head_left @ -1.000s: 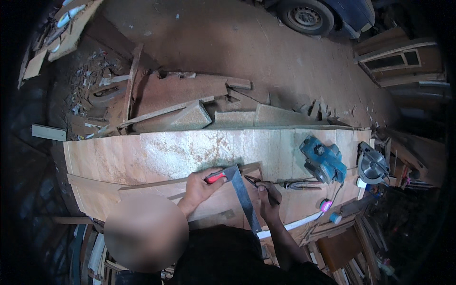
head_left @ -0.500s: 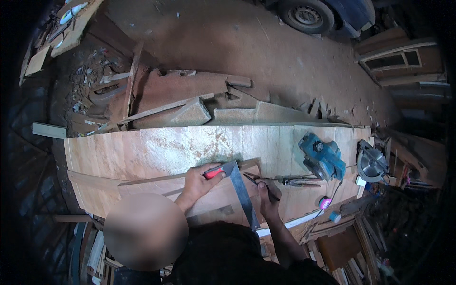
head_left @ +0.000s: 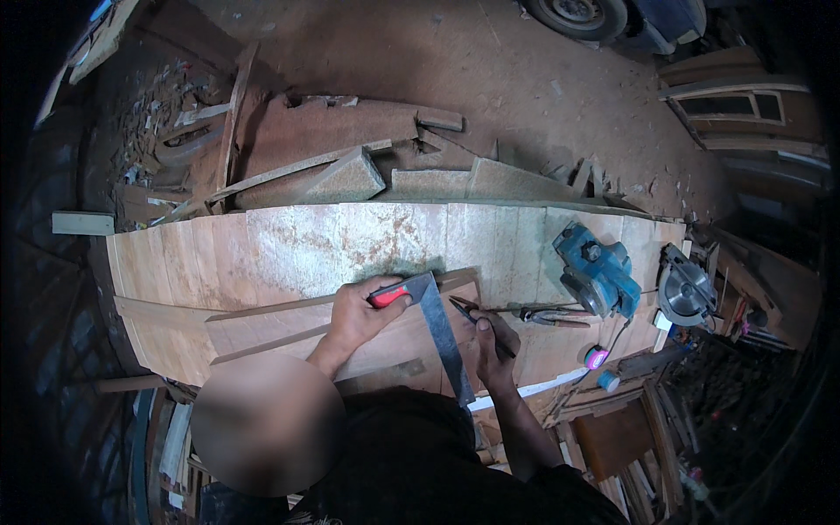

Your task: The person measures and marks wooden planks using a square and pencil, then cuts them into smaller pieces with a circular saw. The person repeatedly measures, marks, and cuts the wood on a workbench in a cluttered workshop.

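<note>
My left hand [head_left: 357,315] is closed around the red-handled stock of a try square [head_left: 448,346]. The square's dark metal blade runs toward me across a wooden board [head_left: 271,325], which lies lengthwise on the plank-topped workbench [head_left: 293,249]. My right hand [head_left: 497,346] grips a dark pencil [head_left: 486,325] just right of the blade, with the point near the board's right end. Whether the point touches the wood, I cannot tell. Part of the board is hidden beneath my left hand and the square.
To the right on the bench sit a teal power planer [head_left: 598,269], a circular saw [head_left: 687,289], pliers [head_left: 556,318] and a pink tape measure [head_left: 596,357]. Wood offcuts [head_left: 350,175] lie beyond the far edge. A wheel [head_left: 577,13] of a vehicle shows at the top.
The whole scene sits slightly higher in the picture, as the view has tipped. Both hands keep their grips, and the square stays in about the same place on the board.
</note>
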The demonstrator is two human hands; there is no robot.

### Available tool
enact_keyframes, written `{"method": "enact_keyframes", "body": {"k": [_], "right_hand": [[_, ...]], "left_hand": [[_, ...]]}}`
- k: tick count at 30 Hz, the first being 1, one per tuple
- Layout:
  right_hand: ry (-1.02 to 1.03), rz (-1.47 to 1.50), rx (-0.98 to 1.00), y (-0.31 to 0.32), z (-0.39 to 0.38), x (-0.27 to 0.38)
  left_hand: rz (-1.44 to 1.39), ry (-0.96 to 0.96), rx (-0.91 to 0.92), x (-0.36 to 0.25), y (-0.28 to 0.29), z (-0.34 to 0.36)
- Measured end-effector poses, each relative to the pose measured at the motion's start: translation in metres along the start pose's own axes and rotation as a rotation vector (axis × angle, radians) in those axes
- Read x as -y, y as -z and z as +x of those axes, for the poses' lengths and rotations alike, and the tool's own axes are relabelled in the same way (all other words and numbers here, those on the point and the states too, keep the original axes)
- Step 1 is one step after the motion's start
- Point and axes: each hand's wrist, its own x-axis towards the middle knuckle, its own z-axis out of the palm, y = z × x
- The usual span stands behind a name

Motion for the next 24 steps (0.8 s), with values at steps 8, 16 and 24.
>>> {"method": "enact_keyframes", "body": {"k": [8, 16, 24], "right_hand": [[-0.023, 0.000, 0.030, 0.000, 0.003, 0.008], [-0.046, -0.053, 0.021, -0.005, 0.003, 0.002], [0.027, -0.106, 0.051, -0.006, 0.004, -0.002]], "left_hand": [[-0.023, -0.004, -0.009, 0.001, -0.001, -0.001], [0.002, -0.020, -0.008, -0.005, 0.001, 0.002], [0.002, -0.028, -0.009, -0.004, 0.001, 0.000]]}}
